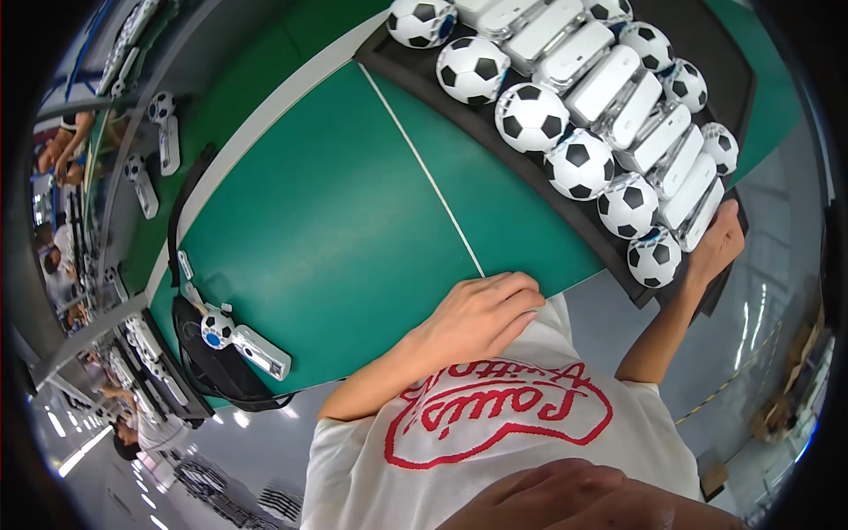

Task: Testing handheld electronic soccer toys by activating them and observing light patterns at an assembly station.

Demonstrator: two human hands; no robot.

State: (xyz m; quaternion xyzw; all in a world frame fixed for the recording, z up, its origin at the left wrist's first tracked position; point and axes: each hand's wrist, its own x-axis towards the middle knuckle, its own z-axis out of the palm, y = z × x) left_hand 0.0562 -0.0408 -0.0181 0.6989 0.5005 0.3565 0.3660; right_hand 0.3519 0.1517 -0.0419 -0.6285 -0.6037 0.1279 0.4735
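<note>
Black tray (707, 40) sits upper right on green worktop (336, 212), near corner overhanging the edge. Carries white casings (603, 86) between 2 rows of football-patterned balls (579, 164), 6 in the near row. Right grip (717, 240) is curled at the tray's near right end, beside the last casing; fingertips hidden, can't tell if clamped. Left grip (484, 316): fingers together, bent at worktop edge; underside hidden, can't tell if holding anything.

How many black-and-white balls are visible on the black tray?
10: six black-and-white balls along the lower-left side of the black tray, four along its upper-right side. Others may be hidden past the picture's upper edge.
</note>
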